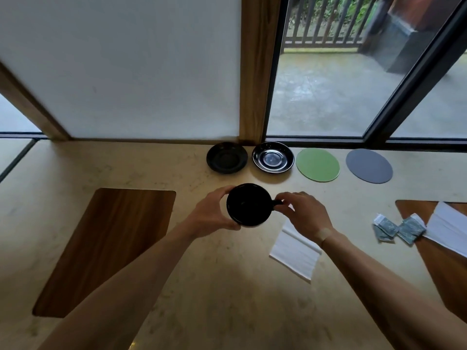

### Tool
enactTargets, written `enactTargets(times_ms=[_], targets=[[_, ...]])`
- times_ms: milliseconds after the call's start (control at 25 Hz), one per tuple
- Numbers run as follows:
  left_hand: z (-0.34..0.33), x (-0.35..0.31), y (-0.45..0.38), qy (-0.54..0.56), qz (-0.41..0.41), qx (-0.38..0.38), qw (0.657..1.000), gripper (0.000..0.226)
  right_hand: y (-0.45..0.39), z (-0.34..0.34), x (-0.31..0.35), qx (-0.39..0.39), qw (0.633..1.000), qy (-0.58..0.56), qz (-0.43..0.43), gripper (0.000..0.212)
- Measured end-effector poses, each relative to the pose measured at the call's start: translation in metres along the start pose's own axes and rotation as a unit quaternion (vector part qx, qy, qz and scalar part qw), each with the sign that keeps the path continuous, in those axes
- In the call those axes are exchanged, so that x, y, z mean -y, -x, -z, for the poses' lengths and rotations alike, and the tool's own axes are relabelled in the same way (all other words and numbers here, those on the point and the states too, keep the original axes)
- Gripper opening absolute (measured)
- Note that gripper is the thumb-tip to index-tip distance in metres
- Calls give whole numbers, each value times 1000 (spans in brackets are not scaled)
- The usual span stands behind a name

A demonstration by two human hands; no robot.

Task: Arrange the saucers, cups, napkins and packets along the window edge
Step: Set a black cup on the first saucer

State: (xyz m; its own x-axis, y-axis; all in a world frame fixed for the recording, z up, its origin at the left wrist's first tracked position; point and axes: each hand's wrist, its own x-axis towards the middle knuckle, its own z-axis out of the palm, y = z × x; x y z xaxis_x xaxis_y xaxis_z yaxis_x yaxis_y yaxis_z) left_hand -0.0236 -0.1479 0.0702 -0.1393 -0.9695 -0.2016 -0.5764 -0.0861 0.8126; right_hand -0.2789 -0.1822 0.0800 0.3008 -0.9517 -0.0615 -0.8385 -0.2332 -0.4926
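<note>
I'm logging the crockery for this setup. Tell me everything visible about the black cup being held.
The black cup is round, glossy and dark inside, ceramic by its look, seen from above; whether it holds anything cannot be told. A small handle juts to the right. The left hand grips its left wall, and the right hand pinches the handle. It sits over the pale counter, nearer than the two black saucers; whether it touches the counter is unclear.

I stand at a café or guest-lounge counter: a pale stone counter (227, 286) along a large window (328, 97), with black saucers (226, 157), round coasters (317, 164), wooden placemats (106, 248) and sachets (410, 229) laid out.
</note>
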Motion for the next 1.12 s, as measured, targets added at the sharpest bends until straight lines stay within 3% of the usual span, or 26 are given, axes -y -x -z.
enactTargets(times_ms=[600,1120], targets=[[79,35,-110,2,12,17,1000,101,-138,-31,20,-50,994,47,84,22],[116,87,-234,-6,45,10,999,102,-265,-60,12,-31,997,55,49,30]])
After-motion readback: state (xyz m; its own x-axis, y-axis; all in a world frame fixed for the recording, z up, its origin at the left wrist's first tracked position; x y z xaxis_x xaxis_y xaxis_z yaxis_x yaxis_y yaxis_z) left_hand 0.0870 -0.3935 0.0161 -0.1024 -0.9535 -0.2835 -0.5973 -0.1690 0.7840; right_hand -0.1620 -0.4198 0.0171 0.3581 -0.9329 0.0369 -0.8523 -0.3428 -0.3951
